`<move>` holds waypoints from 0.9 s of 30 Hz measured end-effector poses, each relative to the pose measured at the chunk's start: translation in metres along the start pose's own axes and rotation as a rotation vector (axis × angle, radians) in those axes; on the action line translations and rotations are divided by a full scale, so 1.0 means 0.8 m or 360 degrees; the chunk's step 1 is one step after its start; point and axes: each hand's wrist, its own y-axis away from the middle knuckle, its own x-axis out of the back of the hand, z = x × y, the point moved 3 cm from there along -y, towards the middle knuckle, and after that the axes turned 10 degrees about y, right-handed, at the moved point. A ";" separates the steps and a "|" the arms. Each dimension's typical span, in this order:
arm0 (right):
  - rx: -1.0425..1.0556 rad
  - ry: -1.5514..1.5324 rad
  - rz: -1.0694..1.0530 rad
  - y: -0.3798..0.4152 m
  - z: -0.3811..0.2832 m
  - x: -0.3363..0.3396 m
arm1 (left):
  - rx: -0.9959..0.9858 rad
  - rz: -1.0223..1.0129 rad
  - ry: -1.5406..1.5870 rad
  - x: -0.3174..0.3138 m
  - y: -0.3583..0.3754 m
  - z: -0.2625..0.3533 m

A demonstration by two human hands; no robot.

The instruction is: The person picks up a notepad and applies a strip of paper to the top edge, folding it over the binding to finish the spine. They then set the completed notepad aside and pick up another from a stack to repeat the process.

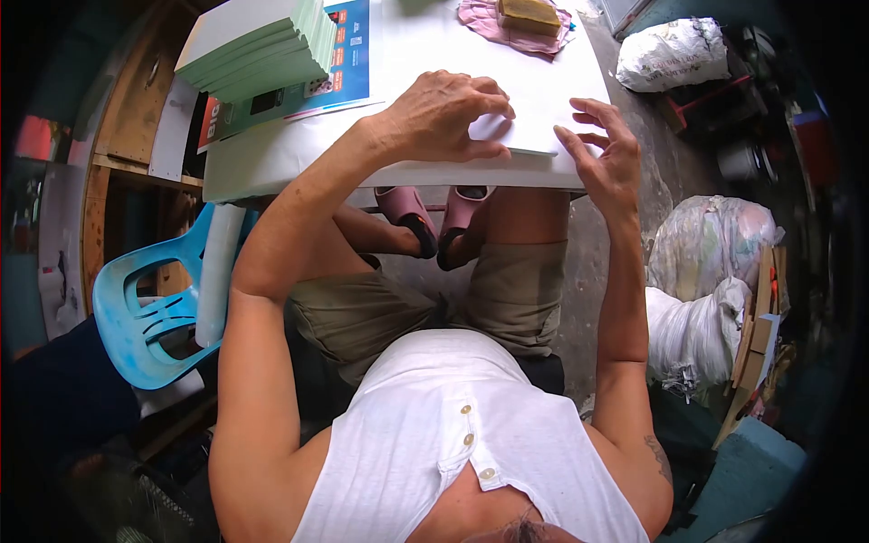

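Observation:
My left hand (445, 116) hovers low over the white tabletop (421, 36), fingers bent and the thumb spread away from them. White paper (527, 136) lies flat between my hands, its near edge close to the table's front. At the right side of that paper, my right hand (608, 152) has its fingers apart and slightly curled, the fingertips beside the paper's corner. Nothing shows in the grasp of either hand. Left of my left hand stands a tall stack of green-edged paper pads (262, 50).
A blue printed sheet (353, 54) lies under the stack. At the far edge, a yellow-brown block (529, 15) rests on a pink cloth (480, 15). A blue plastic chair (149, 312) stands at left; white sacks (674, 54) and plastic bags (715, 244) sit on the right floor.

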 end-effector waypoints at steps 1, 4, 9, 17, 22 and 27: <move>0.0012 -0.0013 0.0046 0.004 -0.005 0.003 | 0.0019 0.0026 0.0037 0.003 0.001 -0.001; 0.0074 -0.0082 0.0201 0.012 -0.019 0.010 | 0.0169 0.0039 0.0378 0.020 -0.002 -0.016; 0.0298 -0.0121 0.0403 0.022 -0.039 0.011 | 0.0199 0.0113 0.0857 0.019 0.004 -0.031; 0.0595 0.0237 0.0234 0.042 -0.057 -0.025 | 0.0331 0.0344 0.1132 0.008 0.019 -0.040; 0.0928 0.0491 -0.0092 0.031 -0.082 -0.066 | 0.0385 0.0868 0.1368 0.032 0.053 -0.036; 0.0922 0.0450 -0.0199 0.013 -0.088 -0.091 | 0.0585 0.1040 0.1711 0.030 0.091 -0.033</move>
